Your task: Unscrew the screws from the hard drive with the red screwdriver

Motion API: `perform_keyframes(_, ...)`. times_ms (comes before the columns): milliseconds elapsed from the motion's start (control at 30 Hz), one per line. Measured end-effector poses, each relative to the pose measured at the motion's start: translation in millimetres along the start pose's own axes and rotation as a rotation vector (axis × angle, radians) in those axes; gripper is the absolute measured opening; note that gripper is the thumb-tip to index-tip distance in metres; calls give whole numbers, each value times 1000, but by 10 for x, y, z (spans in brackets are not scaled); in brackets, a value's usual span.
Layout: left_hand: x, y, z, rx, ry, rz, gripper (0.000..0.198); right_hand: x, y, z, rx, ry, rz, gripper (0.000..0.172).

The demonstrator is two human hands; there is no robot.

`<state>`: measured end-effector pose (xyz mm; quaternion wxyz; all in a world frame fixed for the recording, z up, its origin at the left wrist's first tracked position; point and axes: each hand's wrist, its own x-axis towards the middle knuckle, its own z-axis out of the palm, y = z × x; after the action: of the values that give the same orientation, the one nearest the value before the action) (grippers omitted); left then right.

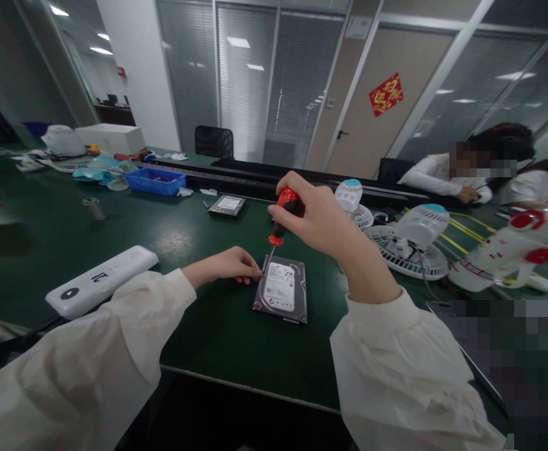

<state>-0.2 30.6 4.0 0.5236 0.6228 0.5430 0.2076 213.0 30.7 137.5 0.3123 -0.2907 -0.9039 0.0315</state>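
Note:
A hard disk drive (280, 288) with a white label lies flat on the green table, label side up. My right hand (309, 210) is closed around the red and black handle of a screwdriver (276, 240). Its shaft slants down to the drive's upper left edge. At that same edge, my left hand (233, 264) has its fingertips pinched together near the screwdriver's tip. Whatever may be between those fingertips is too small to make out. Farther back on the table rests a second hard disk drive (227, 205).
A white power bank (102, 282) lies left of my left arm. Behind are a blue basket (156, 181) and a small metal cylinder (94, 208). White fan parts (417, 241) and a white robot-like object (499, 254) stand right, beyond a dark flat device (471, 351). Other people sit at right.

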Motion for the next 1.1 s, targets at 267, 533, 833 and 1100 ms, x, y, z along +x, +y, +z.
perform_keyframes(267,-8,8,5,-2,4,4,31,2,4,-2,0,5,6,19)
perform_keyframes(533,-9,10,12,-8,6,-4,26,13,16,17,5,9,10,21)
perform_keyframes(833,-15,28,13,-20,9,-7,29,11,14,19,8,11,5,19)
perform_keyframes(1100,-8,27,22,-25,21,-15,27,1,-14,-6,25,-1,-52,29)
